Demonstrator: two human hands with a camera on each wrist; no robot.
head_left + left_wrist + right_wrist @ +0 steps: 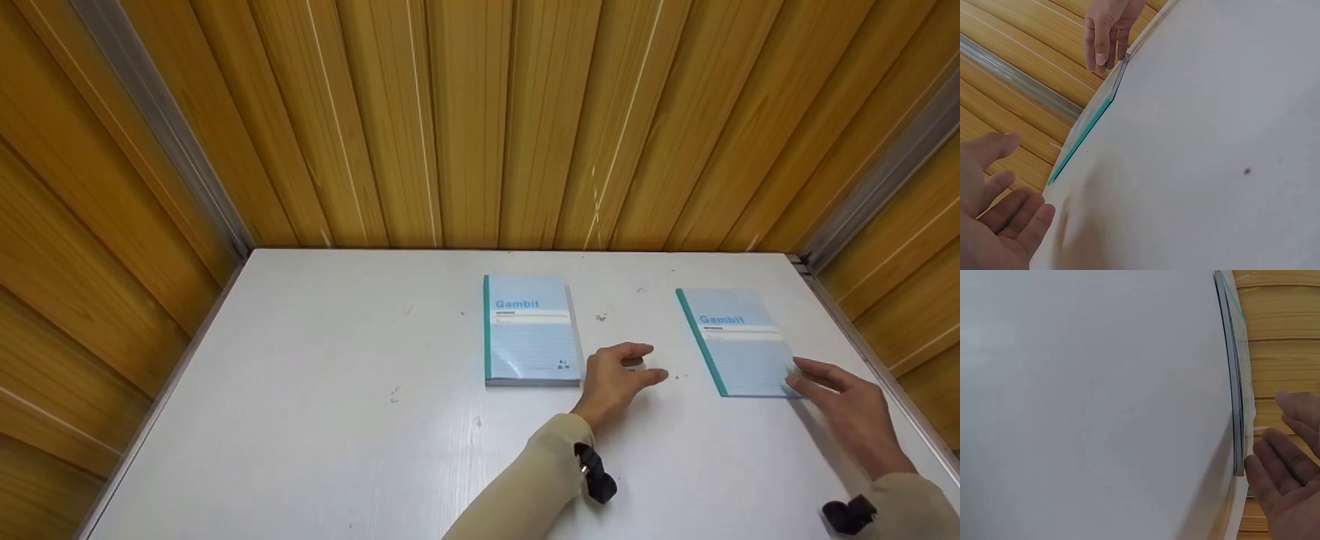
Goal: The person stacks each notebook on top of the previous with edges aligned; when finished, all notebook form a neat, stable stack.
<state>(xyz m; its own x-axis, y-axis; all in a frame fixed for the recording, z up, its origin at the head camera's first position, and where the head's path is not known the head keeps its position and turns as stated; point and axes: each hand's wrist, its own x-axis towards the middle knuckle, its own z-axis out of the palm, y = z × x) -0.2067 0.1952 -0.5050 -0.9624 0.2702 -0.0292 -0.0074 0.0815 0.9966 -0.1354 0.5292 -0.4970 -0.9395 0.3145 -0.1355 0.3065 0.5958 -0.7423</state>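
A light blue notebook [739,352] with a green spine and "Gambit" on its cover lies at the right of the table. In the right wrist view its edge [1233,377] looks layered, perhaps more than one notebook. My right hand [855,405] is at its near right corner, thumb and fingers apart; whether they touch it I cannot tell. A thicker matching notebook or stack [529,330] lies left of it. Beside that one's lower right corner is my left hand [619,379], holding nothing, with relaxed fingers and the thumb spread away.
The white table [300,390] has small dark marks and scuffs. Yellow wood-patterned panels [465,127] rise behind it and at both sides, with grey metal posts [172,127] at the corners. Each sleeve carries a black wrist device [596,472].
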